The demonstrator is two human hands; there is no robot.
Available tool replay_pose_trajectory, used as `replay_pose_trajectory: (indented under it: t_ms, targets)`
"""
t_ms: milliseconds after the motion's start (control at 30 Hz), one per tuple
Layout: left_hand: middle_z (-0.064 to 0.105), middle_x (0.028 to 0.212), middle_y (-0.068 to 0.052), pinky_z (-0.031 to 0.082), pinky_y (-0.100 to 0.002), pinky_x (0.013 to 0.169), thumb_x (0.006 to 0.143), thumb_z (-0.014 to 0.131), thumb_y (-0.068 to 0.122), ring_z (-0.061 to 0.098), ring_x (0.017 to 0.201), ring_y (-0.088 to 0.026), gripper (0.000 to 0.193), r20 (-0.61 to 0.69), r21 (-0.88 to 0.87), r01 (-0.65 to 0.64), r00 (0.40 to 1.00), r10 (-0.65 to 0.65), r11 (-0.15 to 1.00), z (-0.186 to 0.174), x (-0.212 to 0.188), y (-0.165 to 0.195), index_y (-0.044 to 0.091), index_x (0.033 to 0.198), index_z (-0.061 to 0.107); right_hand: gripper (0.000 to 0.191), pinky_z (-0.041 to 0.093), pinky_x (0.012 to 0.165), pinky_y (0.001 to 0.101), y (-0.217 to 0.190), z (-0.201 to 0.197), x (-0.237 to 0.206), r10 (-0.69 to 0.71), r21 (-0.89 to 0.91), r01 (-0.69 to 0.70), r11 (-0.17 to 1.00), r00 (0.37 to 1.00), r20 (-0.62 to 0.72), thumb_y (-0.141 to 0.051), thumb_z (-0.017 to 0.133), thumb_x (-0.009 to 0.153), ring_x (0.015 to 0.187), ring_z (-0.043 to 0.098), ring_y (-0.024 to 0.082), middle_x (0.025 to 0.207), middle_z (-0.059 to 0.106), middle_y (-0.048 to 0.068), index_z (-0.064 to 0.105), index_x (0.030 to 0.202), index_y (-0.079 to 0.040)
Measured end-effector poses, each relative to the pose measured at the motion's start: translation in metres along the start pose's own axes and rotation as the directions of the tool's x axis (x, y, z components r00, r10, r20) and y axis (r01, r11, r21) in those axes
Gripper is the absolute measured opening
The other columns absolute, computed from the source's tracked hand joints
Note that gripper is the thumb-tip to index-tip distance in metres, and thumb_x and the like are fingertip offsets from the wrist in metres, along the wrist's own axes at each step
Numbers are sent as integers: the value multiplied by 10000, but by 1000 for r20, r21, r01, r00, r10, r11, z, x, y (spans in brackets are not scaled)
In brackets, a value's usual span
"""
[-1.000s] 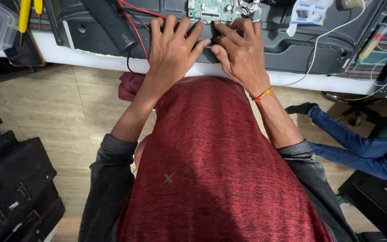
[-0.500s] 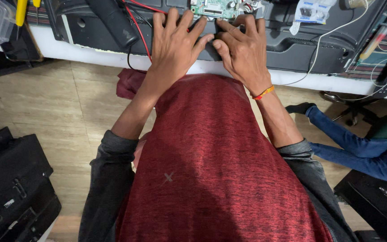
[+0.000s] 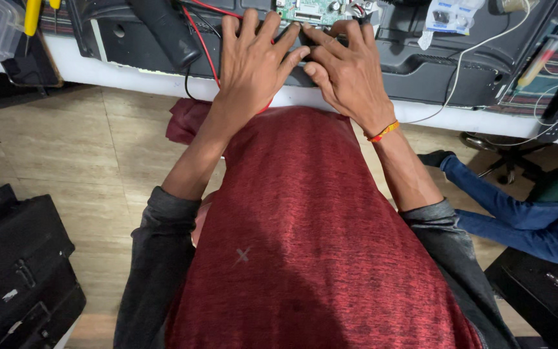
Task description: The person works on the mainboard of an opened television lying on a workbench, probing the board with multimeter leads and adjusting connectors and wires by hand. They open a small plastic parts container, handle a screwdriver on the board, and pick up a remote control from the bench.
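Green circuit board (image 3: 311,11) at top centre of frame, sitting on the black back panel (image 3: 434,64) that lies on the bench (image 3: 124,74). Board looks exposed, wires attached; whether it's seated or loose can't be told, so progress is unclear. Left hand (image 3: 253,61) flat, fingers spread, fingertips at the board's lower edge, over a red wire (image 3: 203,48); holds nothing. Right hand (image 3: 350,71) spread too, fingertips at the board; grip on anything can't be told. Upper left: yellow-handled tool (image 3: 31,17). Upper right: white cable (image 3: 479,48). Right edge: another person's blue-trousered leg (image 3: 518,216).
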State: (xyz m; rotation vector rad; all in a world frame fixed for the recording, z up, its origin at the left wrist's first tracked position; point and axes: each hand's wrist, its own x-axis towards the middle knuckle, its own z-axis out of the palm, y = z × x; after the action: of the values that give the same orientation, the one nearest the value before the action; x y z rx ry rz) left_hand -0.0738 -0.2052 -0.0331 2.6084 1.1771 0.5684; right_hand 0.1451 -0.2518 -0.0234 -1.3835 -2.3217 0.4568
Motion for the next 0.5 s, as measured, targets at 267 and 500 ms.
replay_pose_trajectory:
  t_ms: [267, 500]
  targets:
    - [595, 1185, -50, 356, -441, 897, 1083, 655, 347, 469, 1045, -262, 310, -17, 20, 3, 1000, -2, 1000, -1, -3, -1, 112, 1270, 733, 319, 396, 1026, 471, -12, 0, 3, 55, 19, -55, 998, 998, 16, -326, 616, 1144, 1178, 513, 324, 1466, 641, 82, 668, 1173, -13]
    - [599, 1177, -50, 358, -441, 876, 1088, 660, 359, 472, 1034, -269, 302, -1, 14, 23, 1000, -23, 1000, 0, -3, -5, 126, 1267, 726, 391, 373, 988, 462, -30, 12, 8, 127, -57, -128, 990, 992, -16, -342, 632, 1109, 1136, 515, 328, 1484, 618, 113, 614, 1278, 9]
